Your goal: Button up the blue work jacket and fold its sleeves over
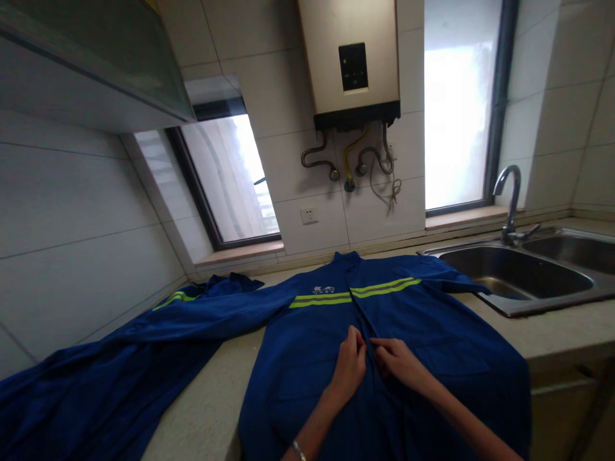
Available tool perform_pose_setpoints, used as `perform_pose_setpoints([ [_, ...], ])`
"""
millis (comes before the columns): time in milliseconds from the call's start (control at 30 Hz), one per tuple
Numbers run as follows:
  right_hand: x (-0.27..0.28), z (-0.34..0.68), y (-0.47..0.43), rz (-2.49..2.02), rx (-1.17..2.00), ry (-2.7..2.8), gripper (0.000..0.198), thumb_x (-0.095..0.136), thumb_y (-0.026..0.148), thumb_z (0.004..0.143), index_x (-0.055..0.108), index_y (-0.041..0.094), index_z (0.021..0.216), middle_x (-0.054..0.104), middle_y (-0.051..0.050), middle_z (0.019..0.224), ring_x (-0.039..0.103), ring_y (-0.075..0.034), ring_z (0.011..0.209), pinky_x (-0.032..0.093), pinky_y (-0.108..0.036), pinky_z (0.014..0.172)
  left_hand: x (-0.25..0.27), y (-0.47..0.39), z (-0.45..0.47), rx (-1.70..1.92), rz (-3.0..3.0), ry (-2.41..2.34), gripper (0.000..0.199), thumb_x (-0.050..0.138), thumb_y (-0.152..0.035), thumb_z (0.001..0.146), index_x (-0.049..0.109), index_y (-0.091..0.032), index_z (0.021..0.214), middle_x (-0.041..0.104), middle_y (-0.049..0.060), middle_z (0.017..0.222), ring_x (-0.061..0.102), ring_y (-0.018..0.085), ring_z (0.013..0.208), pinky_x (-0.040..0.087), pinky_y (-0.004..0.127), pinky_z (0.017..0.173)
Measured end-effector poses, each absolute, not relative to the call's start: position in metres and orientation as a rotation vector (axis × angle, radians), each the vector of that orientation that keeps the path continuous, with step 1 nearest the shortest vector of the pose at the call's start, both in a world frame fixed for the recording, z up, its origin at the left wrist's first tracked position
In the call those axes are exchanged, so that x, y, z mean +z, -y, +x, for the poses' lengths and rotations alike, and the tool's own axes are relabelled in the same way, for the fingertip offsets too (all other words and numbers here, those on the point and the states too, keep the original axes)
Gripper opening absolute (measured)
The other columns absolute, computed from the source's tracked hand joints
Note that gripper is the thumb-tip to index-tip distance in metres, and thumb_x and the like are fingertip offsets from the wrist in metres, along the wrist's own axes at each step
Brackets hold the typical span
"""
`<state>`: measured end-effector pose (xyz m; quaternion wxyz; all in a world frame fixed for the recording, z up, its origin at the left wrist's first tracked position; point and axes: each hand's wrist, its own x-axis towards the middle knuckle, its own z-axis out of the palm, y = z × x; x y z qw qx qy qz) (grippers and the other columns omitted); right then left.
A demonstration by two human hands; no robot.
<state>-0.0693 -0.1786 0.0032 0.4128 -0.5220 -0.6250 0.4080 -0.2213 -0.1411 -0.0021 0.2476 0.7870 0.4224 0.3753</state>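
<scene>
A blue work jacket [307, 346] with yellow-green and grey reflective stripes lies spread face up on the counter, its collar toward the wall. Its lower part hangs over the counter's front edge. My left hand [350, 363] is closed in a pinch at the front opening, below the chest stripe. Just to the right, my right hand [398, 363] has its fingers bent onto the other front edge. Whatever lies between the fingertips, beyond the cloth, is too small to make out. A bracelet [298, 450] circles my left wrist.
Another blue garment [110, 378] with a similar stripe lies at the left, under the jacket's sleeve. A double steel sink [509, 310] with a faucet [513, 198] stands at the right, a sleeve touching its rim. A water heater [353, 57] hangs on the wall above the counter [206, 400].
</scene>
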Motion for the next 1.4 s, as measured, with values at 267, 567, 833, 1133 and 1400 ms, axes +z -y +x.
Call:
perform_pose_setpoints([
  [267, -0.011, -0.07, 0.163, -1.334, 1.037, 1.548, 0.038, 0.049, 0.03, 0.079, 0.064, 0.008, 0.106, 0.062, -0.002, 0.061, 0.059, -0.014, 0.048, 0.049, -0.024, 0.044, -0.008, 0.131, -0.223, 1.106, 1.796, -1.03, 0.016, 0.049, -0.01, 0.071, 0.038, -0.021, 0.076, 0.054, -0.003, 0.068, 0.055, 0.012, 0.068, 0.04, 0.023, 0.067],
  [567, 0.005, -0.072, 0.176, -1.347, 0.575, 1.781, 0.029, 0.047, 0.028, 0.084, 0.071, 0.015, 0.094, 0.07, -0.007, 0.077, 0.063, -0.017, 0.062, 0.045, -0.023, 0.056, -0.011, 0.118, -0.23, 0.983, 1.511, -0.819, 0.031, 0.064, -0.018, 0.067, 0.037, -0.02, 0.082, 0.06, -0.003, 0.07, 0.058, 0.011, 0.063, 0.042, 0.021, 0.062],
  [833, -0.001, -0.063, 0.172, -1.315, 0.816, 1.732, 0.037, 0.046, 0.028, 0.082, 0.065, 0.012, 0.11, 0.068, -0.005, 0.071, 0.061, -0.015, 0.055, 0.046, -0.023, 0.052, -0.014, 0.117, -0.228, 1.037, 1.521, -0.837, 0.031, 0.063, -0.018, 0.069, 0.035, -0.02, 0.079, 0.059, -0.004, 0.066, 0.055, 0.009, 0.06, 0.04, 0.02, 0.059],
  [1133, -0.008, -0.06, 0.166, -1.228, 0.937, 1.617, 0.028, 0.05, 0.021, 0.074, 0.058, 0.013, 0.099, 0.059, 0.003, 0.06, 0.055, -0.011, 0.046, 0.045, -0.021, 0.045, -0.01, 0.116, -0.226, 1.057, 1.35, -0.811, 0.041, 0.067, -0.013, 0.059, 0.03, -0.021, 0.075, 0.058, -0.007, 0.061, 0.051, 0.007, 0.055, 0.037, 0.018, 0.056],
  [1400, -0.001, -0.064, 0.172, -1.184, 0.936, 1.603, 0.015, 0.051, 0.02, 0.073, 0.052, 0.017, 0.088, 0.055, 0.006, 0.057, 0.053, -0.009, 0.047, 0.043, -0.018, 0.045, -0.005, 0.118, -0.226, 0.99, 1.313, -0.852, 0.044, 0.073, -0.023, 0.06, 0.035, -0.02, 0.081, 0.061, -0.003, 0.067, 0.053, 0.008, 0.058, 0.037, 0.019, 0.057],
])
